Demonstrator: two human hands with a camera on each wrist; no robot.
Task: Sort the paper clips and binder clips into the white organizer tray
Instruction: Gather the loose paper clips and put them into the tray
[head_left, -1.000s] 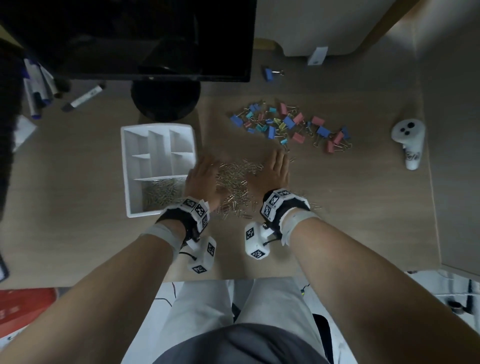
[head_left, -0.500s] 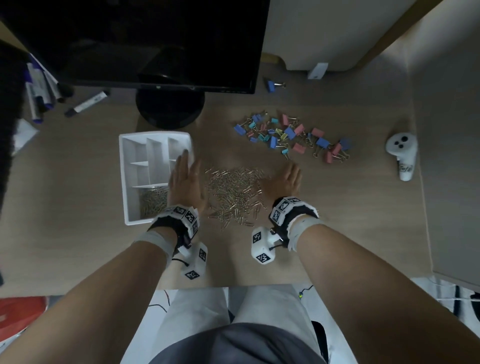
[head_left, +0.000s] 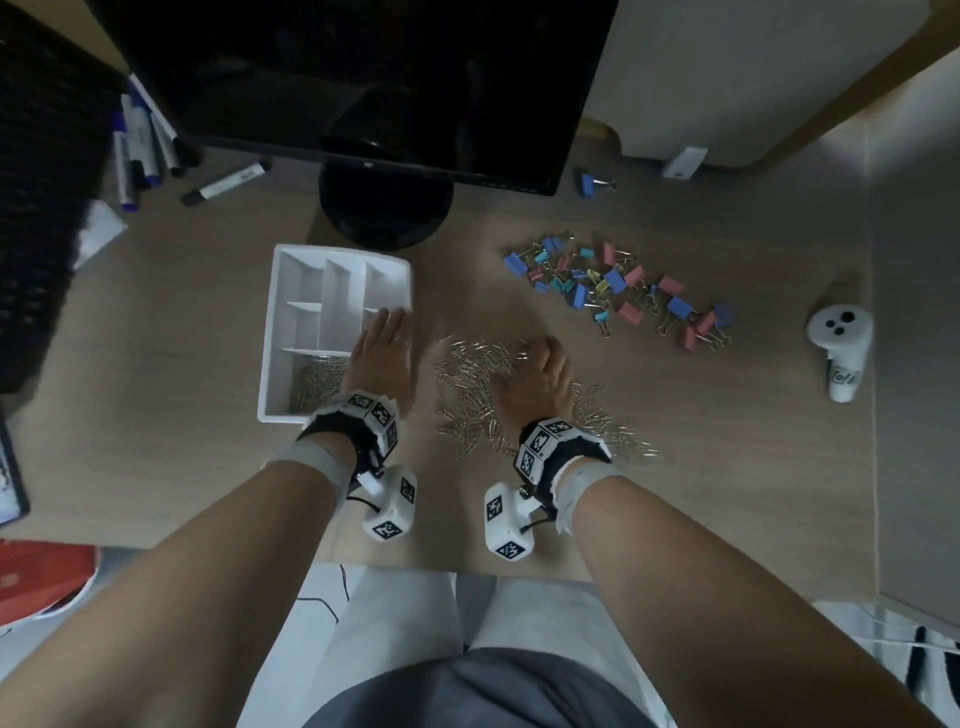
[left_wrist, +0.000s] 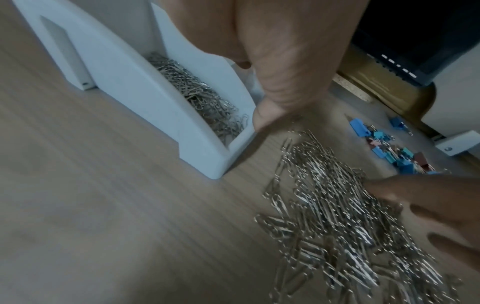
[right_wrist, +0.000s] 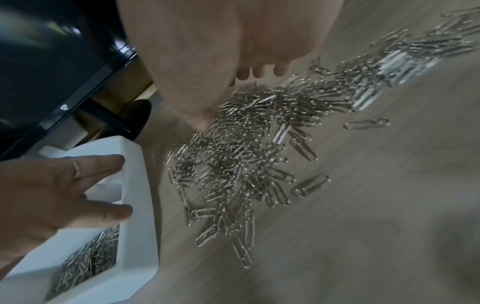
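A white organizer tray (head_left: 280, 291) sits left of centre, and its near compartment holds paper clips (head_left: 311, 382). More silver paper clips (head_left: 467, 384) lie loose in a pile on the desk to the tray's right. My left hand (head_left: 384, 345) is flat with straight fingers over the tray's right rim (right_wrist: 137, 195) and holds nothing. My right hand (head_left: 540, 371) is on the pile's right side, its fingers and thumb curled down into the clips (right_wrist: 246, 154). Coloured binder clips (head_left: 618, 291) are scattered further back on the right.
A black monitor and its round stand (head_left: 384, 208) rise just behind the tray. One blue binder clip (head_left: 592, 184) lies apart near the back wall. A white controller (head_left: 839, 348) rests at the far right by a partition. Markers (head_left: 223, 182) lie at the back left.
Both hands were on the pile. The left hand moved to the tray's right rim and stays flat there. The right hand spread out, then came back onto the pile and curled its fingers.
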